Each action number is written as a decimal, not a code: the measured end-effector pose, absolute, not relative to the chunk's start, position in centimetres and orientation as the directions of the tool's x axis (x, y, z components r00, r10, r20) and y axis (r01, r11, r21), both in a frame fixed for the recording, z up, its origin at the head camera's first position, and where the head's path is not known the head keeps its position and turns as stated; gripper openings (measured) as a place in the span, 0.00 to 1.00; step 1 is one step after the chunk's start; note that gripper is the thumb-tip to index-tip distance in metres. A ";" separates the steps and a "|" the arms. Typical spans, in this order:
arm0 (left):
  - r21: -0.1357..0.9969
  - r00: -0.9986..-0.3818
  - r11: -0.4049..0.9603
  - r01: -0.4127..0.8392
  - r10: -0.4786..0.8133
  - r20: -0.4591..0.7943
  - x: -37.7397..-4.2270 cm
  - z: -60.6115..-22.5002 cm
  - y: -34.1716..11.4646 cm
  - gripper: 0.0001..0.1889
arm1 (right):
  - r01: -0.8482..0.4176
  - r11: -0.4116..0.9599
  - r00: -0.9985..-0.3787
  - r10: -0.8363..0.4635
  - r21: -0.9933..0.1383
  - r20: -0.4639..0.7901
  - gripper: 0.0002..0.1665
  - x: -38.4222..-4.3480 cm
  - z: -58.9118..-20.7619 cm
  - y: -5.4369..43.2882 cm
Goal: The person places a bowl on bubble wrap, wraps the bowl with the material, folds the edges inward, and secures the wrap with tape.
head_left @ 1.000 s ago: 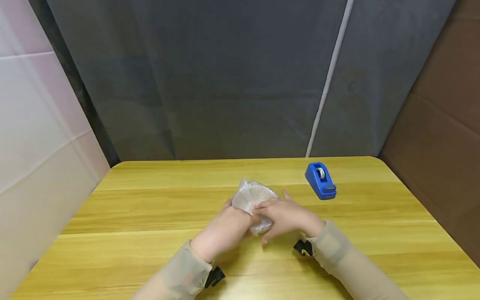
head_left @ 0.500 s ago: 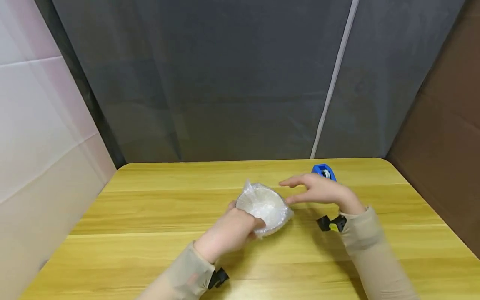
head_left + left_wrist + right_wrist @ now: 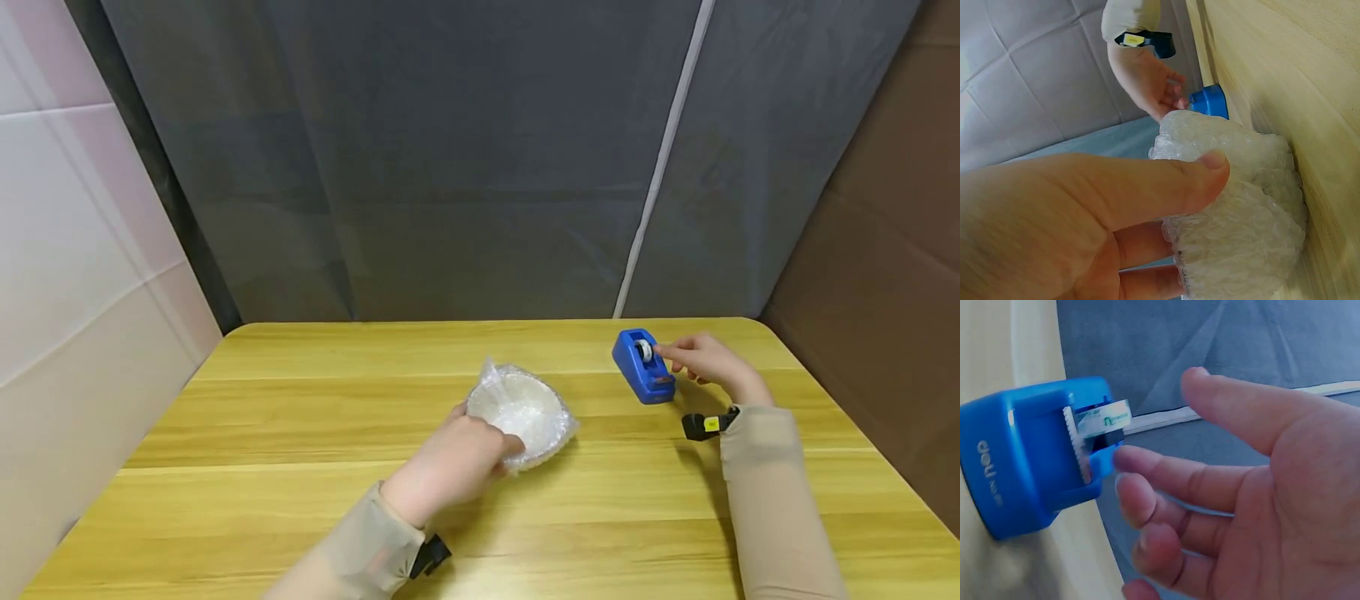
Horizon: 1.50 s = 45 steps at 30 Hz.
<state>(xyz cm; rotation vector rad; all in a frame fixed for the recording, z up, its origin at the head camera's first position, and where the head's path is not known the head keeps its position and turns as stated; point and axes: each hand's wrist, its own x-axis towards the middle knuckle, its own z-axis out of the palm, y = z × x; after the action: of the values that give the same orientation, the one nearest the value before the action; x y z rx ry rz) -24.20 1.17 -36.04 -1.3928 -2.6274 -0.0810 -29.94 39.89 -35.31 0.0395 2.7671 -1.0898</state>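
A bowl wrapped in clear bubble wrap [image 3: 534,421] sits on the table, its hollow facing up and a loose corner of wrap sticking up at the back. My left hand [image 3: 453,458] grips its near-left side; in the left wrist view the thumb presses on the bubble wrap [image 3: 1241,231] while other fingers lie behind it. A blue tape dispenser [image 3: 636,371] stands farther right. Beside it is my right hand [image 3: 708,362], holding nothing. In the right wrist view, thumb and fingers are spread apart close to the loose end of the tape [image 3: 1107,419], over the serrated cutter.
The wood-grain table [image 3: 300,425] has rounded back corners. Behind it hangs a dark grey cloth [image 3: 465,167] with a pale strip [image 3: 667,150]. A whitish cloth [image 3: 82,225] borders the left side, a brown panel [image 3: 892,217] the right.
My right hand has left the wrapped bowl and travelled right, passing in front of the tape dispenser to its right side. The left hand keeps its grip on the bowl.
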 end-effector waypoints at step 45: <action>-0.015 -0.562 0.570 0.821 0.814 0.151 -24.5 -35.9 1.0 0.08 | 0.157 0.579 -0.960 -0.100 -0.800 -0.260 0.16 -30.6 -37.5 41.3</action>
<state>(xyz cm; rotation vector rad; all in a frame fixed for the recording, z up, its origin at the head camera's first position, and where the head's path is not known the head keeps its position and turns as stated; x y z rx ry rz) -24.50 1.04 -35.86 -1.3921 -2.6565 -0.0851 -30.64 41.25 -37.47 0.0471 2.5352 -1.3256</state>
